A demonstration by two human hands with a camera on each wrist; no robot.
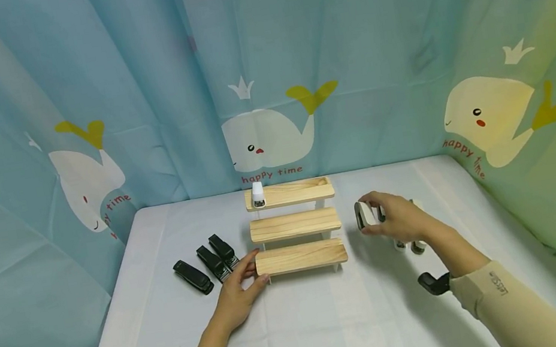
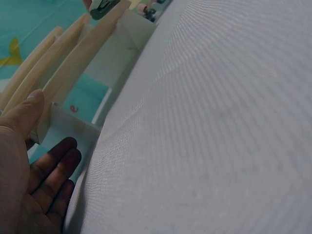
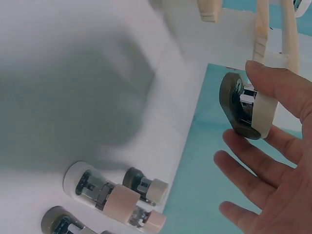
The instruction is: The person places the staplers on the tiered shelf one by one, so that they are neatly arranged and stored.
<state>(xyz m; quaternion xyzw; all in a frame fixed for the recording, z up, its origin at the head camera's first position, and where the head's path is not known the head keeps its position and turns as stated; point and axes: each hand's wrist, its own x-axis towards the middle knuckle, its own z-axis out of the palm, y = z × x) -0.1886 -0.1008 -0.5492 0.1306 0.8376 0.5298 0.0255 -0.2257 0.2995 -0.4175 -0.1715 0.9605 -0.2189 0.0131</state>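
The work looks barely begun: on the wooden stepped rack (image 1: 295,225), only the top step holds one white stapler (image 1: 257,194), while the two lower steps are bare. The left hand (image 1: 237,292) rests on the surface (image 1: 308,326) with its grip spread and fingers straight, touching the rack's lowest step, and three black staplers (image 1: 205,264) lie unplaced just beyond its fingertips. The right hand (image 1: 400,218) pinches a small white stapler (image 1: 364,214) off the rack's right side, with more like it (image 3: 114,197) standing beneath its wrist.
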